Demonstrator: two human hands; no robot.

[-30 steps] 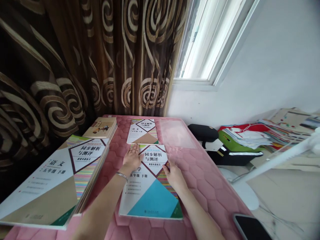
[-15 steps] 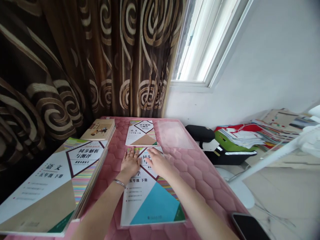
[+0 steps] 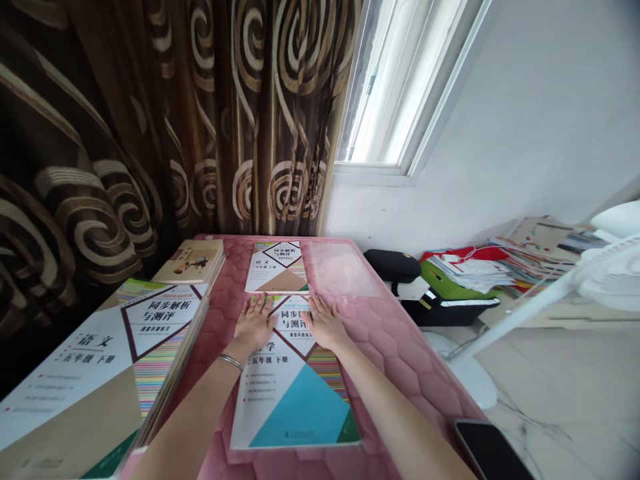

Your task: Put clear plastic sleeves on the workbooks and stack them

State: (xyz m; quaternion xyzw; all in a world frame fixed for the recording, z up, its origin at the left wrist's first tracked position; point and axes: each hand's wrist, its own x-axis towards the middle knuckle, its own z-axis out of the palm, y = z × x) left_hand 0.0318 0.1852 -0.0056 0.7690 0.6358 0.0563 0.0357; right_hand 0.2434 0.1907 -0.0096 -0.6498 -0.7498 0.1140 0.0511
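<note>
my left hand + right hand lay flat, gripping nothing | blue book down, hands not off yet | pile sat at 9 o'clock

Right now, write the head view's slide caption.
Left hand and right hand spread on a fifth-grade workbook over pink hexagonal quilting.

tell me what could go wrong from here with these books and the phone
Pushed forward, the white-and-blue paperback workbook under the left hand and right hand could bump the white-and-tan paperback workbook just beyond it. The right forearm might knock the black-screened rectangular phone near the edge of the pink quilted table cover.
</note>
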